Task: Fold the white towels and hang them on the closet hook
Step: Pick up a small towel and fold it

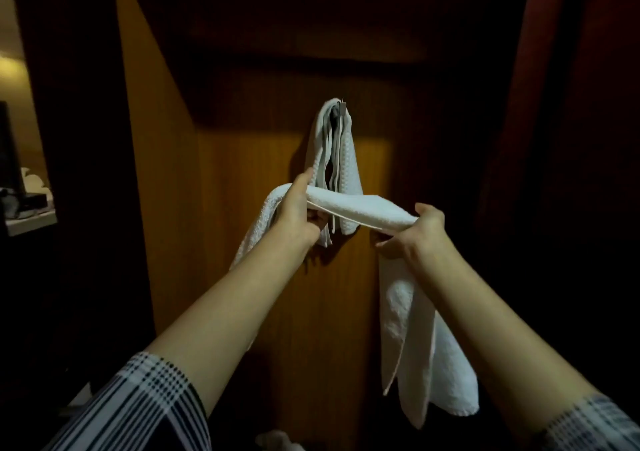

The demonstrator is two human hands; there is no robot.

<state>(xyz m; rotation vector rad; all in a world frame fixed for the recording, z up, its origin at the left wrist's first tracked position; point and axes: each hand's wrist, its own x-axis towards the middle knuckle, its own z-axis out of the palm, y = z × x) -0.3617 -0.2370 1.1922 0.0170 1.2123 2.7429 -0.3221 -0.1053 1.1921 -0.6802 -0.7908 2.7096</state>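
I have the folded white towel (360, 209) stretched between both hands in front of the wooden closet panel (242, 260), a little below the hook (342, 106). My left hand (298, 213) is closed around the left end of the span, fingers wrapped over the top; my right hand (414, 234) pinches the right end, thumb on top and fingers curled under. Both grips are narrow and loaded with cloth.

Why held so, by my reading: a taut middle section gives a straight bar of fabric to lay over the hook, with the two tails balancing either side.

Long axis of the held section: roughly left to right, sloping slightly down toward the right. The left tail drops behind my left forearm; the right tail hangs straight down near my right forearm, its bound edge facing left.

Hook is already occupied: a waffle-weave towel (341, 159) hangs from it, draped in vertical folds, its lower end just behind the held span. Whether they touch, I cannot tell.

More white cloth (277, 440) lies low at the near edge, dim.
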